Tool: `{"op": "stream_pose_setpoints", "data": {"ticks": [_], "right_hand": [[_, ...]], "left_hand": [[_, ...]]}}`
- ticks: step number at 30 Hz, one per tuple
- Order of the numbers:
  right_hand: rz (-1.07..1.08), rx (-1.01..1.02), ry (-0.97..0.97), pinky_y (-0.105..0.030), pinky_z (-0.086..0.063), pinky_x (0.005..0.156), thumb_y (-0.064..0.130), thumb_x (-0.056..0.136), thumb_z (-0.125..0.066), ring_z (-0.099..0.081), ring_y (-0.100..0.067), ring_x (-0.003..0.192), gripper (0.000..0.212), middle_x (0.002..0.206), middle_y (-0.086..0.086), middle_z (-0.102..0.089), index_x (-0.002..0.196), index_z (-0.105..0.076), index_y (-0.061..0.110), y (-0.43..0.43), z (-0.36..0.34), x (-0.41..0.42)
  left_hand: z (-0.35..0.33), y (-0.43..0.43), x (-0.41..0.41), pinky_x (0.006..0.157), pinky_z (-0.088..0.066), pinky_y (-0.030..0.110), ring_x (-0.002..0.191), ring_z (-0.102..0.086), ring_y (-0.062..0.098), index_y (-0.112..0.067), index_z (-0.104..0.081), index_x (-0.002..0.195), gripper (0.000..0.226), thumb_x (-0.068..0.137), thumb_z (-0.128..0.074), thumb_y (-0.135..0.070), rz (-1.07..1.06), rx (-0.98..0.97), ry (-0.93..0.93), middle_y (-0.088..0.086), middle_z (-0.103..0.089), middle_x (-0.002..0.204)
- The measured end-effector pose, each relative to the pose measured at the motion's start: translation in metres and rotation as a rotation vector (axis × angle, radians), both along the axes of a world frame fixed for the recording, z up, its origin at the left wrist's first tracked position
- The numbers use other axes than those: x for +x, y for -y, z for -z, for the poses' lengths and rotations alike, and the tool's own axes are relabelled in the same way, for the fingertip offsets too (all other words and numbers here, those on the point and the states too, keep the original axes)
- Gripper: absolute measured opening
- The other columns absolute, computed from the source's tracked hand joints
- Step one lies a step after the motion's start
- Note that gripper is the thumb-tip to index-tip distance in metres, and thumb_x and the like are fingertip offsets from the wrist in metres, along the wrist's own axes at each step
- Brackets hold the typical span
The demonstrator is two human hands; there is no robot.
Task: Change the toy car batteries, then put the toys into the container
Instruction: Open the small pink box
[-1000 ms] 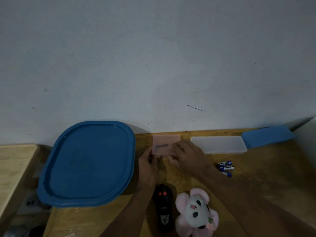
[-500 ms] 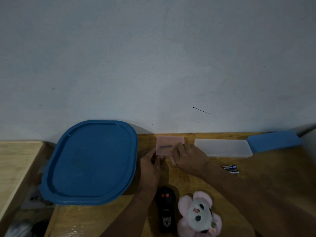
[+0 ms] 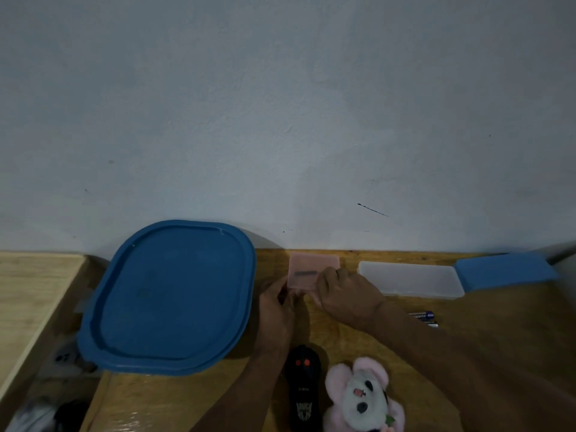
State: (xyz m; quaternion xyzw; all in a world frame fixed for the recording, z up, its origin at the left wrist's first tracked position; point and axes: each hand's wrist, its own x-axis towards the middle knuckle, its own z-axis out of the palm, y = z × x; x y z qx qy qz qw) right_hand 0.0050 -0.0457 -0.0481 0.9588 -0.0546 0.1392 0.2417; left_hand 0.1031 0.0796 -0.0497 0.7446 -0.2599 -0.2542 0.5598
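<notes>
Wooden table | both hands grip pink case | contents unclear

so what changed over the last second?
Little. Both hands stay on the small pink box at the back of the table: the left hand at its near left corner, the right hand over its right side, fingers shifting slightly. The right forearm now hides more of the batteries. The camera tilted a bit. Blue lid, toy car, plush toy and clear case unmoved.
</notes>
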Motion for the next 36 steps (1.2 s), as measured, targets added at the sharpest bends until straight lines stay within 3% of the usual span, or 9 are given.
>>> {"op": "stream_pose_setpoints", "data": {"ticks": [8, 11, 15, 19, 22, 25, 29, 32, 36], "right_hand": [[-0.09, 0.009, -0.049, -0.024, -0.036, 0.03, 0.022, 0.08, -0.071, -0.046, -0.021, 0.035, 0.022, 0.052, -0.01, -0.05, 0.07, -0.063, 0.004, 0.002, 0.001, 0.002], [-0.116, 0.022, -0.072, -0.025, -0.037, 0.03, 0.021, 0.079, -0.073, -0.047, -0.022, 0.036, 0.022, 0.053, -0.011, -0.051, 0.072, -0.063, 0.003, 0.004, 0.001, 0.003], [-0.148, 0.046, -0.017, -0.024, -0.037, 0.029, 0.019, 0.078, -0.07, -0.047, -0.022, 0.036, 0.018, 0.054, -0.01, -0.053, 0.07, -0.064, 0.005, 0.009, -0.007, 0.005], [-0.113, 0.066, 0.091, -0.023, -0.032, 0.032, 0.023, 0.088, -0.051, -0.048, -0.02, 0.038, 0.027, 0.057, -0.007, -0.055, 0.069, -0.065, 0.008, 0.01, -0.004, -0.001], [-0.074, 0.107, 0.14, -0.023, -0.033, 0.033, 0.027, 0.089, -0.049, -0.051, -0.019, 0.039, 0.03, 0.061, -0.006, -0.058, 0.071, -0.066, 0.01, 0.008, -0.008, -0.004], [-0.062, 0.105, 0.135, -0.024, -0.037, 0.034, 0.026, 0.083, -0.062, -0.054, -0.022, 0.043, 0.02, 0.063, -0.007, -0.06, 0.073, -0.067, 0.008, 0.011, -0.015, -0.002], [-0.046, 0.169, 0.147, -0.024, -0.039, 0.035, 0.024, 0.066, -0.082, -0.057, -0.024, 0.045, 0.028, 0.063, -0.008, -0.06, 0.079, -0.061, 0.011, 0.014, -0.021, 0.001], [0.044, 0.292, 0.254, -0.023, -0.039, 0.037, 0.03, 0.079, -0.065, -0.056, -0.022, 0.044, 0.018, 0.059, -0.005, -0.057, 0.074, -0.06, 0.014, 0.014, -0.029, 0.002], [0.217, 0.607, 0.313, -0.018, -0.031, 0.047, 0.045, 0.088, -0.048, -0.055, -0.012, 0.053, 0.038, 0.061, 0.006, -0.058, 0.066, -0.065, 0.021, 0.021, -0.039, 0.002]], "left_hand": [[0.001, 0.0, 0.002, 0.075, -0.044, 0.001, 0.086, -0.059, -0.016, -0.018, -0.07, 0.104, 0.021, 0.094, -0.057, -0.005, -0.001, 0.054, 0.003, -0.01, -0.071, 0.097], [0.001, 0.0, 0.003, 0.075, -0.046, 0.004, 0.087, -0.063, -0.006, -0.014, -0.072, 0.102, 0.019, 0.094, -0.056, -0.006, -0.004, 0.078, 0.0, -0.006, -0.072, 0.096], [0.002, 0.0, 0.005, 0.075, -0.05, 0.019, 0.083, -0.066, 0.011, -0.008, -0.071, 0.088, 0.017, 0.095, -0.056, -0.006, -0.015, 0.104, -0.01, 0.001, -0.072, 0.087], [-0.004, -0.001, 0.004, 0.067, -0.045, 0.01, 0.075, -0.061, 0.008, -0.002, -0.071, 0.085, 0.018, 0.093, -0.055, 0.0, -0.012, 0.101, -0.023, 0.006, -0.072, 0.085], [-0.006, 0.0, 0.002, 0.064, -0.042, 0.006, 0.073, -0.057, 0.008, 0.002, -0.07, 0.089, 0.017, 0.094, -0.054, 0.001, -0.001, 0.103, -0.004, 0.012, -0.07, 0.087], [-0.008, 0.0, 0.001, 0.064, -0.043, 0.003, 0.071, -0.057, -0.009, -0.01, -0.071, 0.093, 0.016, 0.095, -0.056, -0.007, 0.006, 0.145, 0.099, -0.002, -0.07, 0.086], [-0.009, 0.001, 0.001, 0.062, -0.045, 0.009, 0.071, -0.059, -0.011, -0.017, -0.072, 0.095, 0.019, 0.098, -0.054, -0.02, -0.013, 0.164, 0.139, -0.008, -0.071, 0.086], [-0.009, 0.003, 0.002, 0.063, -0.046, 0.011, 0.075, -0.061, -0.001, -0.015, -0.071, 0.097, 0.016, 0.096, -0.056, -0.021, -0.027, 0.199, 0.153, -0.004, -0.071, 0.087], [-0.008, 0.002, 0.003, 0.067, -0.05, 0.012, 0.077, -0.064, 0.001, -0.018, -0.071, 0.094, 0.014, 0.093, -0.06, -0.028, -0.007, 0.205, 0.155, -0.008, -0.071, 0.086]]}}
